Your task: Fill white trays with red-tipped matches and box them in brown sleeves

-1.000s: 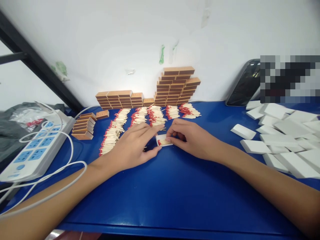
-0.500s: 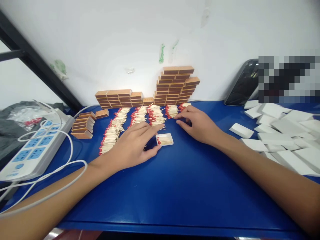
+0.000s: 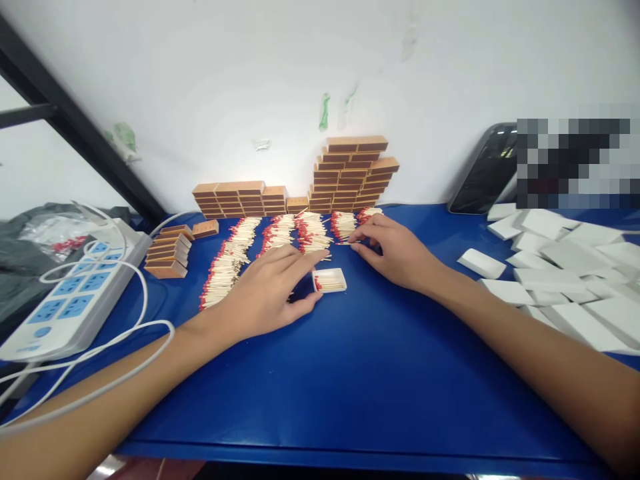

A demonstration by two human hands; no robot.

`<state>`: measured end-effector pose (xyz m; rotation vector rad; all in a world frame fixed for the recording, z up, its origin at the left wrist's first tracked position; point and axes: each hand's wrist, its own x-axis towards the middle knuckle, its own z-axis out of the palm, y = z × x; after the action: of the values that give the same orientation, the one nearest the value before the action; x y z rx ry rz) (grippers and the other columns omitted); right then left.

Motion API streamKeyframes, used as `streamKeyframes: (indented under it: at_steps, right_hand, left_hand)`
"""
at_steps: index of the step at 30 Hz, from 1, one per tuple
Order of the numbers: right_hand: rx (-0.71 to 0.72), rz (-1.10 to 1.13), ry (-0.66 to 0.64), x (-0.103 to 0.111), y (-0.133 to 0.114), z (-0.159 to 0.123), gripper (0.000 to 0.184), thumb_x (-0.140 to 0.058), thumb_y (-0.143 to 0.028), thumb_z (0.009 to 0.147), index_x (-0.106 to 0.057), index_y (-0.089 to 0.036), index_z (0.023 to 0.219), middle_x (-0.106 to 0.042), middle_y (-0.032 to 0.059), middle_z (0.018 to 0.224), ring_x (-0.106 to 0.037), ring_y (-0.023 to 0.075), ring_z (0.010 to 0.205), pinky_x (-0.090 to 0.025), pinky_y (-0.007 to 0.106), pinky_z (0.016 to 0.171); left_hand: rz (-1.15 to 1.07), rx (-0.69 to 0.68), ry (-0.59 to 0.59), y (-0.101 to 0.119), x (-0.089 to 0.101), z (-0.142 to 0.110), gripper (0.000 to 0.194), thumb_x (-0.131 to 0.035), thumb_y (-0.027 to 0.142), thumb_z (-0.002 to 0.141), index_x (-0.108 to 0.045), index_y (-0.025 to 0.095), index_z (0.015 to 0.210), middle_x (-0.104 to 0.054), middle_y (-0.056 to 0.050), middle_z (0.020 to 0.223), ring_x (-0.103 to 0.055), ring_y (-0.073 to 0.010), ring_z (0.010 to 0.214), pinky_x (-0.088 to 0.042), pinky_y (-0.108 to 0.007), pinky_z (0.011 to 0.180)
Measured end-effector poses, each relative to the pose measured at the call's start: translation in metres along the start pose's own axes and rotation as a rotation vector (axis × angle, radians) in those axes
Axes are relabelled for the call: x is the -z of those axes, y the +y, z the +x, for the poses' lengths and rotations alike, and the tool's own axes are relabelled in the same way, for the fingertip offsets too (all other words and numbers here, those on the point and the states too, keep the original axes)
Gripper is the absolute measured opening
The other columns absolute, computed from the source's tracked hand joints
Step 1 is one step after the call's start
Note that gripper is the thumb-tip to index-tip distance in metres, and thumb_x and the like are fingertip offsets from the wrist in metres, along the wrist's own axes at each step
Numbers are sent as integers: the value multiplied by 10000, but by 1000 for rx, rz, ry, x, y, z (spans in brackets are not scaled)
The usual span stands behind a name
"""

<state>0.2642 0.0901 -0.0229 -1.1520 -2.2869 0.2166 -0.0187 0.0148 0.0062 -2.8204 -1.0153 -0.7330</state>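
A small white matchbox tray [image 3: 341, 289] holds several red-tipped matches, lying lengthwise. My left hand [image 3: 265, 287] is curved around the tray's left end, thumb at its near corner and forefinger behind it. Further right and back, my right hand [image 3: 395, 253] pinches a match [image 3: 343, 243] between thumb and forefinger, at the near edge of a small pile of matches [image 3: 343, 227]. Longer rows of matches [image 3: 225, 270] spread behind and left of my left hand, which partly covers them.
Brown matchboxes [image 3: 350, 179] are stacked against the wall, with more [image 3: 167, 253] at the left. White trays [image 3: 555, 277] lie heaped on the right beside a leaning phone [image 3: 483, 170]. A power strip [image 3: 75, 287] and white cables occupy the left of the blue table [image 3: 320, 387].
A match now shows between the fingertips of my right hand, drawn slightly toward me from the pile. My left hand and the tray stay in place; the view shifts slightly.
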Motion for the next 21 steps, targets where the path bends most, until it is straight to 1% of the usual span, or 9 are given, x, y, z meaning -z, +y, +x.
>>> streamKeyframes:
  at_steps: [3,7,10,14,18,21]
  right_hand:
    - [-12,32,-11,0,-1,2,134,-618,-292,1001,-717,-215,952,-644,91,994,-632,246,887,-508,390,798]
    - [-32,38,-48,0,-1,3,136,-628,-299,1004,-670,-224,898,-663,85,960,-631,260,920,-492,387,798]
    - [-21,26,-68,2,-4,2,154,-597,-301,1024,-633,-226,894,-663,92,971,-625,267,943,-488,399,825]
    - [3,6,-54,6,-9,1,154,-549,-288,1045,-597,-225,913,-656,104,1010,-615,269,954,-487,409,846]
    - [3,4,-55,4,-10,-1,145,-569,-285,1035,-599,-226,906,-656,94,981,-616,265,935,-482,397,827]
    - [-3,26,-77,2,-10,-1,128,-600,-270,1017,-615,-223,899,-651,75,922,-614,245,876,-467,367,771]
  left_hand:
    - [-3,-8,3,0,-1,0,457,-649,308,1035,-554,167,1459,-742,-88,1067,-683,-253,1002,-580,-413,911]
    - [7,13,-12,0,-1,0,471,-658,304,1026,-548,181,1467,-739,-85,1076,-676,-250,987,-579,-408,896]
    - [6,6,-5,-1,-1,-1,482,-657,309,1029,-544,172,1477,-738,-83,1068,-681,-250,988,-580,-409,901]
    - [7,0,4,-2,-1,-1,504,-661,306,1027,-532,172,1496,-741,-86,1070,-688,-252,1006,-579,-411,917]
    - [14,4,2,-2,-1,-1,481,-660,305,1028,-550,166,1475,-740,-87,1066,-686,-246,977,-584,-404,887]
    - [6,-4,-1,-3,-1,-1,488,-653,313,1037,-541,167,1488,-744,-85,1061,-691,-251,1007,-584,-417,923]
